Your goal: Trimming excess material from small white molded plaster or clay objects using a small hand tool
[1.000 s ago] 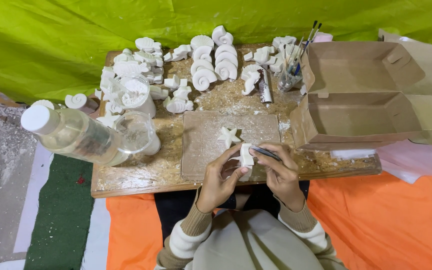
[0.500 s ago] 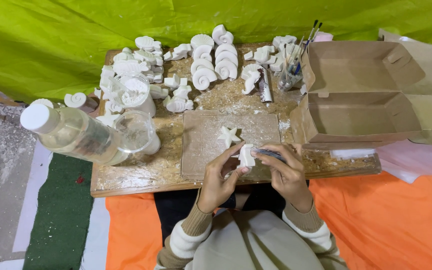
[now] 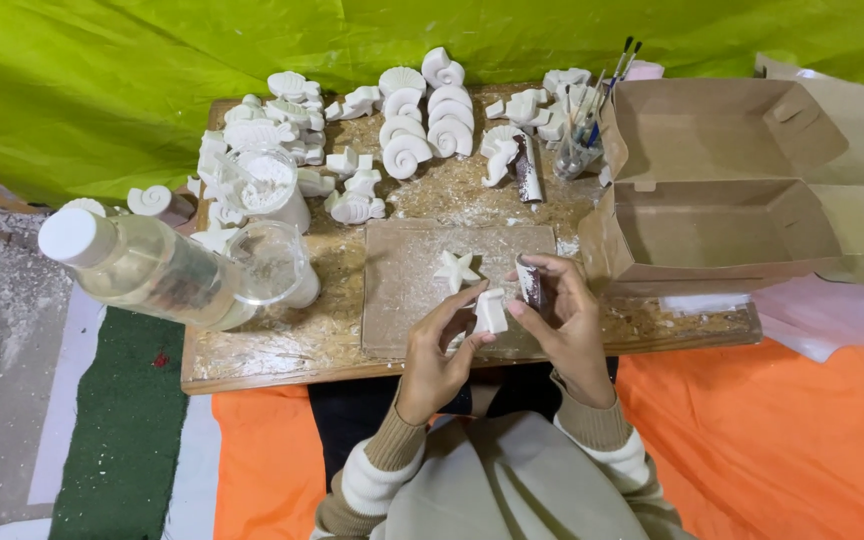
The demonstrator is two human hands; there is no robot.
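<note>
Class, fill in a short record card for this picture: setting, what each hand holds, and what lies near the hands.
Setting: wooden board dusted with white powder, green sheet behind
Left hand: grips a small white cast piece
Right hand: holds a small dark-tipped tool against that piece
Nearest: white star casting on a brown mat
Also there: shell castings, clear bottle, open cardboard box

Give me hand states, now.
Left hand: shut on white cast.
Right hand: shut on small tool, fingertip touching the cast.
</note>
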